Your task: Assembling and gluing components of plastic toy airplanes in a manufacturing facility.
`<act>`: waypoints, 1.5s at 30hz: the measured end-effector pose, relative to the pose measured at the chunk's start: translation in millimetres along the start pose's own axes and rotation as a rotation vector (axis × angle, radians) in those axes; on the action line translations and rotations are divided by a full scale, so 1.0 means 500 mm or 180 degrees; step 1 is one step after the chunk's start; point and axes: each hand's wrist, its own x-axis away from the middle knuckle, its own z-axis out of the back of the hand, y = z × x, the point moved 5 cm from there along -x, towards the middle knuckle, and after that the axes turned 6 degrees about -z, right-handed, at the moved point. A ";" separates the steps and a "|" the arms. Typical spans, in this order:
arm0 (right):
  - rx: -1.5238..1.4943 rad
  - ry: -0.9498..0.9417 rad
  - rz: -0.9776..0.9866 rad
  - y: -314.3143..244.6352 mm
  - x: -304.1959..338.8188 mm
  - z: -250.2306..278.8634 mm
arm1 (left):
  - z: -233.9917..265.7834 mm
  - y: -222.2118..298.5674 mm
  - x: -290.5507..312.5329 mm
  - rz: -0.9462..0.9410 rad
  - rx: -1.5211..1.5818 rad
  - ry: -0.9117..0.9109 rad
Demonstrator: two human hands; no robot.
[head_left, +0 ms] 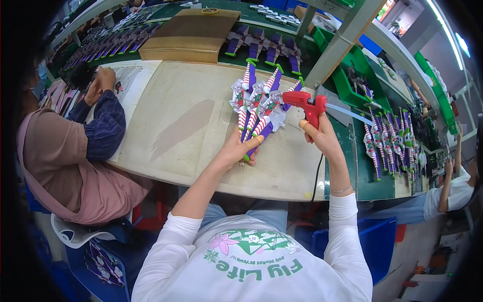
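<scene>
My right hand is wrapped round the handle of a red hot glue gun, a pale glue stick poking out of its back. The gun's nozzle points left, at the middle of the rightmost toy part. My left hand grips the lower ends of three fanned toy parts, with the thumb on top. They are long and white with red-striped arms, purple backs, green tips and clear-looking pieces at their middles. Both hands are above the pale tabletop. Whether the nozzle touches the part is hard to tell.
A brown cardboard box stands behind, with rows of similar parts beside it. More striped parts lie at the right, near a green bin. A post rises behind the glue gun. A co-worker sits at the left.
</scene>
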 end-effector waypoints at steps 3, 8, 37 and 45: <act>0.0238 0.0100 0.0179 -0.002 0.003 -0.001 | 0.000 -0.001 -0.001 -0.0056 0.0018 -0.0008; 0.0730 0.0265 0.0246 0.001 0.000 -0.004 | -0.002 0.004 0.002 -0.0098 0.0041 0.0013; 0.0828 -0.0950 -0.0138 -0.131 -0.043 -0.069 | 0.001 0.003 0.001 -0.0085 0.0023 -0.0026; 0.0660 -0.0818 -0.0332 -0.113 -0.057 -0.058 | 0.001 -0.003 -0.003 -0.0057 0.0047 0.0017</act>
